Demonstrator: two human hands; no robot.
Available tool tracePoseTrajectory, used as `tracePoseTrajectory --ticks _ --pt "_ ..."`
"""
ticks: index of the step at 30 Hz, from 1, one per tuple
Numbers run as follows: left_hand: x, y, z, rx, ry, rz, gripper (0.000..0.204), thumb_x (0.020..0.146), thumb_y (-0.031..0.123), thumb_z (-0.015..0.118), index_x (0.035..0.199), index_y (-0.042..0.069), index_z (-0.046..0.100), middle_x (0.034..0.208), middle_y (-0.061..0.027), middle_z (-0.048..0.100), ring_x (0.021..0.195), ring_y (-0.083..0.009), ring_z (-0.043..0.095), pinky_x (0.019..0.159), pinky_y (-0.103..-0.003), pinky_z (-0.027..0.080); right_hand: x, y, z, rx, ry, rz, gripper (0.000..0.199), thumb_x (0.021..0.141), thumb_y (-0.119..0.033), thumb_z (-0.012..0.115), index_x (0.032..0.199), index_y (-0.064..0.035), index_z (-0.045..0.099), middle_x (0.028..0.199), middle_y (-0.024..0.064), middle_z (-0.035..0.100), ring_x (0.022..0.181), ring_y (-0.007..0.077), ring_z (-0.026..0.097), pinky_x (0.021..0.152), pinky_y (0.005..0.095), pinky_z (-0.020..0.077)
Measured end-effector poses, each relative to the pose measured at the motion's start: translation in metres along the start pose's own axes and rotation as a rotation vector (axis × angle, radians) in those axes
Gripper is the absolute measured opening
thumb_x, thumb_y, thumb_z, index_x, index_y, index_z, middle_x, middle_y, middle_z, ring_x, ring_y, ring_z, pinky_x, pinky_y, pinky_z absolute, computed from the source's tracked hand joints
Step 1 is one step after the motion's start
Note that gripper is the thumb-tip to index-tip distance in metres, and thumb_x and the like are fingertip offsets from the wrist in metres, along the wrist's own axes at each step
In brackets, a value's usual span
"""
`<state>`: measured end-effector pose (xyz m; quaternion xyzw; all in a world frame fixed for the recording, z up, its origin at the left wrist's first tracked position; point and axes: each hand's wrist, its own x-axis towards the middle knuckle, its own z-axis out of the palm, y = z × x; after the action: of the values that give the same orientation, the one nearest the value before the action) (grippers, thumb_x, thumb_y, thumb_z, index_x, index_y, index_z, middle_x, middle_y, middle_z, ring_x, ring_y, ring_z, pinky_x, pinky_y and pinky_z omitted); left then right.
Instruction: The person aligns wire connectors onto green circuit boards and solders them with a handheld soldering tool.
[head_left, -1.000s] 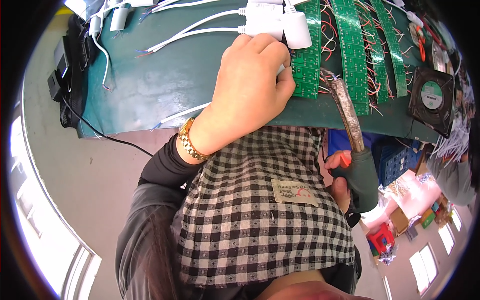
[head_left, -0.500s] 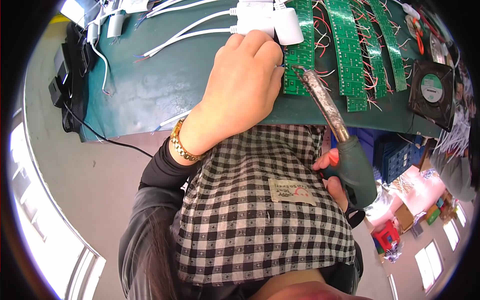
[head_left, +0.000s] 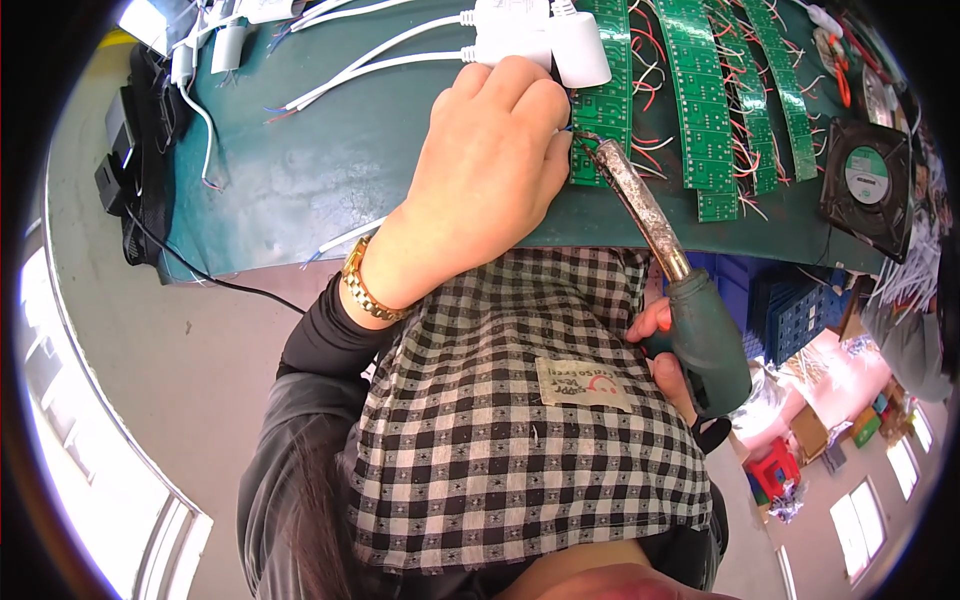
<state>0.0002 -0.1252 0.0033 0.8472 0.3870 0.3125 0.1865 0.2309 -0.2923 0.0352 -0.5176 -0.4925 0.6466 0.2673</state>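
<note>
My left hand [head_left: 495, 155] is closed in a pinch at the near left edge of a green circuit board strip [head_left: 604, 110]. A bit of blue wire [head_left: 568, 128] pokes out at its fingertips; the rest is hidden under the hand. My right hand [head_left: 660, 350] grips the dark green handle of a soldering iron [head_left: 640, 200], its fingers partly hidden behind the handle. The iron slants up and left, with its dark tip over the board strip, right beside the left fingertips. Whether the tip touches the joint cannot be made out. White plastic housings [head_left: 515, 45] lie just beyond the left hand.
More green board strips [head_left: 705, 150] with red and white wires lie to the right. Past them sits a black fan [head_left: 866, 180]. White cables [head_left: 380, 70] with bared ends stretch across the green mat [head_left: 290, 190]. Blue trays [head_left: 800, 310] stand below the table edge at right.
The soldering iron has shifted slightly left, bringing its tip closer to the left fingertips. My left hand has stayed almost in place. The boards and housings appear shifted very slightly.
</note>
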Motion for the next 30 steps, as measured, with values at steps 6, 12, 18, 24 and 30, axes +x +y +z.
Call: tracePoseTrajectory --ticks 6,12,18,24,30 --pt "-0.001 -0.001 0.001 0.004 0.002 -0.004 0.022 0.070 -0.002 0.062 0.086 0.005 0.049 0.094 -0.0094 0.053 0.080 -0.0312 0.047 0.071 -0.037 0.039 0.001 0.007 0.004 0.199 0.034 0.018 0.039 0.086 -0.025 0.063 0.114 -0.0039 0.045 0.098 0.0125 0.051 0.089 0.0214 0.054 0.082 0.0357 0.0444" --pt "0.000 -0.001 0.001 -0.006 0.014 -0.001 0.021 0.069 -0.002 0.062 0.085 0.005 0.049 0.093 -0.0095 0.053 0.080 -0.0313 0.048 0.070 -0.037 0.040 0.000 0.005 0.004 0.093 0.067 -0.026 0.044 0.086 -0.025 0.063 0.117 -0.0005 0.043 0.097 0.0136 0.051 0.088 0.0219 0.053 0.081 0.0358 0.0443" --pt "0.000 -0.001 0.001 -0.012 0.015 -0.006 0.021 0.068 -0.003 0.062 0.084 0.005 0.050 0.093 -0.0097 0.053 0.079 -0.0315 0.049 0.070 -0.038 0.040 0.000 0.004 0.004 -0.011 0.098 -0.074 0.050 0.086 -0.026 0.063 0.120 0.0028 0.040 0.095 0.0147 0.052 0.086 0.0224 0.053 0.079 0.0358 0.0441" --pt "0.000 0.000 -0.001 -0.011 0.001 -0.015 0.022 0.069 -0.003 0.062 0.085 0.005 0.050 0.093 -0.0100 0.053 0.081 -0.0318 0.049 0.071 -0.038 0.040 -0.001 0.005 0.005 -0.103 0.127 -0.131 0.054 0.086 -0.027 0.063 0.122 0.0056 0.038 0.094 0.0156 0.052 0.085 0.0228 0.053 0.079 0.0359 0.0439" --pt "0.000 0.000 -0.001 -0.010 -0.005 -0.006 0.021 0.069 -0.002 0.062 0.085 0.004 0.049 0.093 -0.0101 0.053 0.082 -0.0316 0.049 0.072 -0.038 0.040 0.004 0.014 0.014 0.180 0.265 -0.277 0.039 0.081 -0.019 0.064 0.111 -0.0004 0.047 0.095 0.0087 0.052 0.089 0.0196 0.055 0.081 0.0328 0.0451"
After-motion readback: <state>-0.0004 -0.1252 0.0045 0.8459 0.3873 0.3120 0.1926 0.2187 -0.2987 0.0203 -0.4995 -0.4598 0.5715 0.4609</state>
